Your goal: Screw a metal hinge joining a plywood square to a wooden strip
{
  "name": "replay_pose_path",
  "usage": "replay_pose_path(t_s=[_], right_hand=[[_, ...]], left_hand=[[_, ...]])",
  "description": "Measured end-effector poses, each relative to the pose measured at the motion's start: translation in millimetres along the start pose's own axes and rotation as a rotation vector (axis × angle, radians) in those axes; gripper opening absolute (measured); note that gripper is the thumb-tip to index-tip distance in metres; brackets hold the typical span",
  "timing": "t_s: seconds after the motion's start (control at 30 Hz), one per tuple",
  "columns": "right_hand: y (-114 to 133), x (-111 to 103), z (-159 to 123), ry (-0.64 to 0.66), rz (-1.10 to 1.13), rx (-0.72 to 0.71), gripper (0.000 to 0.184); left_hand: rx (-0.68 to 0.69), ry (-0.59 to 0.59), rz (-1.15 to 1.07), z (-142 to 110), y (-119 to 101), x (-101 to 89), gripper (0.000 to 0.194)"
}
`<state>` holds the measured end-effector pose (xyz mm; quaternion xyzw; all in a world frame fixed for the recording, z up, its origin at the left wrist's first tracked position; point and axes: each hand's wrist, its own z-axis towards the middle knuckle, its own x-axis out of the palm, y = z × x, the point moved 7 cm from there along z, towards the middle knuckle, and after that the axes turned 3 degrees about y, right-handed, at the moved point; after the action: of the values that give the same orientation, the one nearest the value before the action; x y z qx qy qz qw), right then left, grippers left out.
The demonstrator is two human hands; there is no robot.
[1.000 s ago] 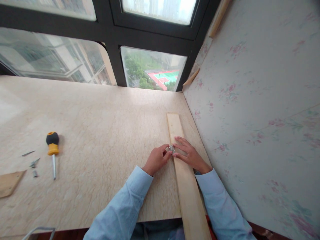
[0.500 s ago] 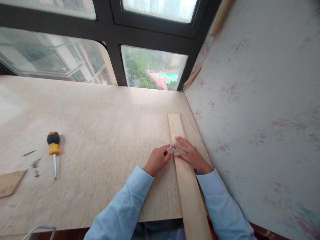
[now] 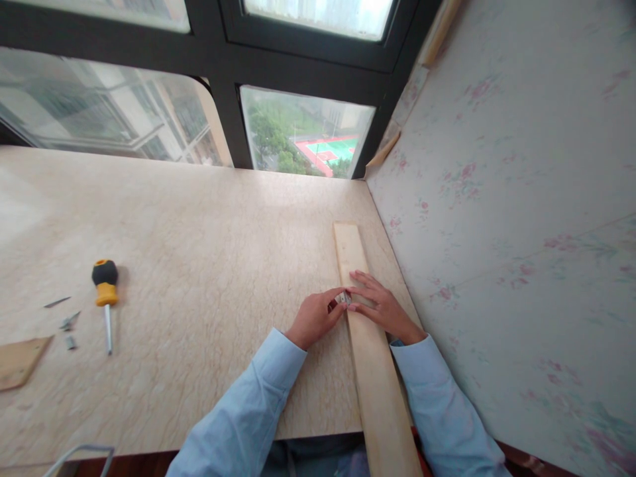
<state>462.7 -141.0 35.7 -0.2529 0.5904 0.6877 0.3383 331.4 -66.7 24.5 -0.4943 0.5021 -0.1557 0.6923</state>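
A long pale wooden board [image 3: 370, 358] runs from the near table edge toward the window. At its left edge is a small silvery metal bracket [image 3: 344, 299], partly hidden by fingers; its exact shape is hard to make out. My left hand [image 3: 318, 318] pinches the bracket between thumb and fingers. From the other side, my right hand [image 3: 380, 305] lies across the board with fingers spread, its thumb and index fingertips close to the bracket, seemingly touching it.
On the left of the stone-patterned tabletop [image 3: 209, 265] lie a yellow-and-black screwdriver [image 3: 106, 291], several small metal pieces [image 3: 69, 323] and a thin brown wooden piece [image 3: 22, 362]. A grey cable [image 3: 82, 450] crosses the near edge. The flowered wall [image 3: 497, 232] stands close on the right.
The bracket has turned and tilted between my fingers at the board's edge. My left fingertips have shifted slightly right, over the edge. My right hand has hardly moved.
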Motion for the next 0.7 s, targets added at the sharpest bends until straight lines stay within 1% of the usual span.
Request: replay_pose_path(t_s=[0.3, 0.7], right_hand=[[-2.9, 4.3, -0.2, 0.025, -0.015, -0.008, 0.042], [-1.3, 5.4, 0.0, 0.05, -0.01, -0.02, 0.044]], left_hand=[[0.007, 0.021, 0.008, -0.1, -1.6, 0.2, 0.038], [-0.002, 0.009, -0.034, 0.1, 2.7, 0.5, 0.041]])
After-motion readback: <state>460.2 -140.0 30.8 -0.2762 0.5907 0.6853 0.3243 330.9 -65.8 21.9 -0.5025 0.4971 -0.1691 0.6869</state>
